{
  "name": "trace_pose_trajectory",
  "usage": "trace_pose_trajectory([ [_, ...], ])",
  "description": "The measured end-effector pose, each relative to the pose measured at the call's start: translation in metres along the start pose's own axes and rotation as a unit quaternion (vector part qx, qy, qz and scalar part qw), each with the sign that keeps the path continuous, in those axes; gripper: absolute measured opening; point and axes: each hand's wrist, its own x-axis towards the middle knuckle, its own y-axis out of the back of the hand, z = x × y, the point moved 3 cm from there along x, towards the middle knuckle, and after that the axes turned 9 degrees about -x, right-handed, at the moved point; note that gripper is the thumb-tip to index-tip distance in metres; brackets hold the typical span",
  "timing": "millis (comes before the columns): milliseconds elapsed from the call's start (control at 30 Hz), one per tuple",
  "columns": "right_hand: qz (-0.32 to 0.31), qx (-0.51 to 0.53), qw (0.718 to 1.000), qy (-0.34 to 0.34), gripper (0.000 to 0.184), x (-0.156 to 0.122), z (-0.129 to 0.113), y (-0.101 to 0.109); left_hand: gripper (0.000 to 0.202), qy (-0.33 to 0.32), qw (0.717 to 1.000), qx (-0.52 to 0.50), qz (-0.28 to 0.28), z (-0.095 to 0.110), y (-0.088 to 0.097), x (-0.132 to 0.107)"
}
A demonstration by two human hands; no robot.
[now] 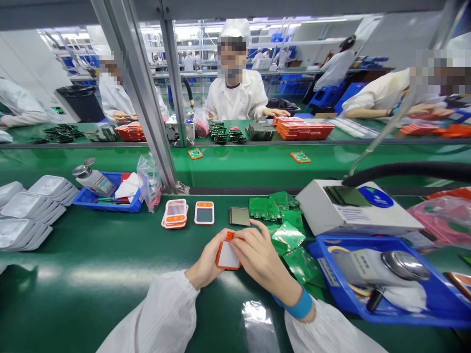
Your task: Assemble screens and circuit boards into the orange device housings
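Observation:
My left hand is closed around the left side of a small orange device housing with a pale grey panel in its face. Over the housing's upper right edge bends my right hand, its thumb and fingers pinched there; whatever small part may lie under those fingertips is hidden. A blue band circles the right wrist. Just beyond the hands lies a grey LCD screen. Left of it are a white-and-orange front cover and a small stack of similar covers. Green circuit boards lie heaped beside my right hand.
Stacked white trays stand at the left, near a blue bin with a bottle. At the right are a white box and another blue bin. A metal post rises before the green conveyor. Co-workers sit across.

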Motion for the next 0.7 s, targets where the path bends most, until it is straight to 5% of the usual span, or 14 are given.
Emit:
trace_pose_trajectory([
  [367,-0.003,-0.005,1.0,-0.001,0.019,0.003,-0.004,0.003,0.025,0.025,0.997,-0.067,0.0,0.002,0.001,0.001],
  [700,0.109,-0.007,0.993,-0.053,0.011,0.001,0.004,0.015,0.018,0.012,0.996,-0.074,0.04,0.007,0.004,0.001],
])
